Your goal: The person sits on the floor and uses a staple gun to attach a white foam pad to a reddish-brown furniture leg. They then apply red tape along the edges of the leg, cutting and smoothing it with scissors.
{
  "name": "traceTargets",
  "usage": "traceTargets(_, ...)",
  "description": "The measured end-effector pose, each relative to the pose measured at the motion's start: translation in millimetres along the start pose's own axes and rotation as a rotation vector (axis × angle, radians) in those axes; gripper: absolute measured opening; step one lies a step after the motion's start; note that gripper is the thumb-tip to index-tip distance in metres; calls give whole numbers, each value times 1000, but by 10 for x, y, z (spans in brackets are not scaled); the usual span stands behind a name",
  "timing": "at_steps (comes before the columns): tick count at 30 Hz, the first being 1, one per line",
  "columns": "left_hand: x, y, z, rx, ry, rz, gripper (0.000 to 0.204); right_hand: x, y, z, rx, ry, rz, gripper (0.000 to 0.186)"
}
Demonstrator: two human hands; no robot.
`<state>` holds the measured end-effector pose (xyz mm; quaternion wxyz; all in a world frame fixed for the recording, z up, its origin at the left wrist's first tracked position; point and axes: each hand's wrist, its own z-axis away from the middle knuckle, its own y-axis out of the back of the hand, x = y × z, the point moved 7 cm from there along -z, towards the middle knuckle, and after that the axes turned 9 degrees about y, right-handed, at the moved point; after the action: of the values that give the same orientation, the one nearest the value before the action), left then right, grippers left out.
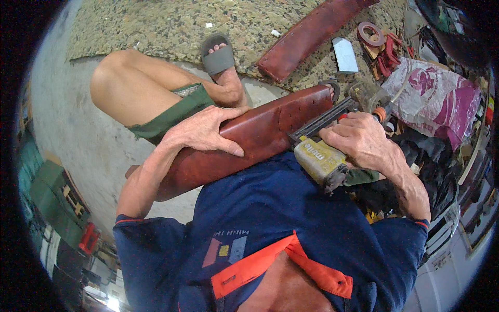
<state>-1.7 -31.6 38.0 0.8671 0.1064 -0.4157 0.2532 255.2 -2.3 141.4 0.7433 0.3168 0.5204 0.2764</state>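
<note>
A long reddish-brown leather-covered piece (260, 132) lies slantwise across my lap, its far end up to the right. My left hand (208, 132) grips it near the middle, thumb on the upper face and fingers over the far edge. In my right hand (358, 138) is a yellow and black pneumatic staple gun (318, 157), held by its handle. The gun's nose is at the near edge of the leather-covered piece; whether it touches cannot be made out. An air hose fitting (380, 114) with an orange ring shows beyond my right hand.
Another reddish-brown leather-covered piece (306, 41) lies on a speckled foam slab (156, 28) ahead. Beside it are a white rectangular plate (344, 55), a roll of tape (370, 34) and red scraps (389, 58). A white and purple plastic bag (431, 96) and dark cloth crowd my right side.
</note>
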Motion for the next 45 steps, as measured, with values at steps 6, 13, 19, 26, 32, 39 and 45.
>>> traceTargets(6, -14, -5, 9, 15, -18, 2, 93, -9, -82, -42, -16, 45, 17, 54)
traceTargets(13, -22, 2, 11, 27, -43, -37, 92, -6, -103, -69, -62, 29, 38, 51)
traceTargets(19, -44, -1, 0, 12, -38, -40, 94, -11, -65, -147, -88, 46, 52, 43)
traceTargets(26, -100, -6, -26, 3, -8, -28, 97, 14, -147, -230, -170, -8, 140, 24)
traceTargets(32, -30, 23, 27, 32, -47, -60, 92, 9, -6, -152, -75, 109, 90, 33)
traceTargets(39, 376, 615, 511, 30, -34, -298, 92, -74, 434, -5, 172, 147, 70, 55)
traceTargets(45, 530, 1322, 745, -144, 288, -642, 97, -196, 611, -313, 304, 135, 125, 53)
